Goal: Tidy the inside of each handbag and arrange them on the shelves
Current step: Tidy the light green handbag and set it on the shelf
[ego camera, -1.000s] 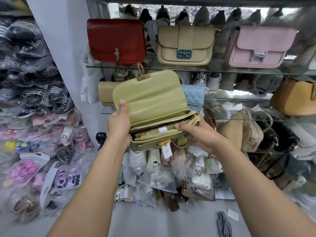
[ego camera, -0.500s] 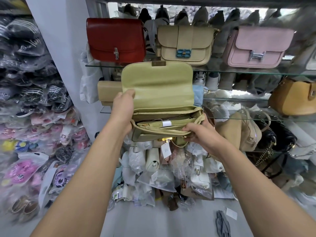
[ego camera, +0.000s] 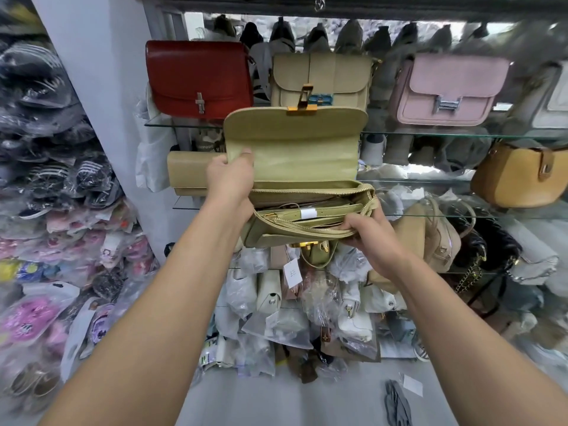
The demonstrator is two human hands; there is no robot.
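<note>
I hold an olive-green handbag [ego camera: 295,149] in front of the glass shelves, its flap lifted upright and its zipped top open. A folded strap with a white label [ego camera: 308,213] lies inside. My left hand [ego camera: 230,176] grips the flap's left edge, thumb on the lining. My right hand [ego camera: 370,235] pinches the front rim of the opening at the right. A gold clasp [ego camera: 302,109] sticks up from the flap's top edge. A paper price tag [ego camera: 292,272] hangs below the bag.
On the top glass shelf [ego camera: 461,135] stand a red bag [ego camera: 199,78], a beige bag [ego camera: 335,75] and a pink bag [ego camera: 448,87]. A tan clutch [ego camera: 187,173] and a mustard bag [ego camera: 519,176] sit lower. Plastic-wrapped goods pile up below and along the left wall.
The bag has moved up and towards the shelves, and its flap has swung from tilted left to upright. My left hand slid up onto the flap's edge; the opening is spread wider.
</note>
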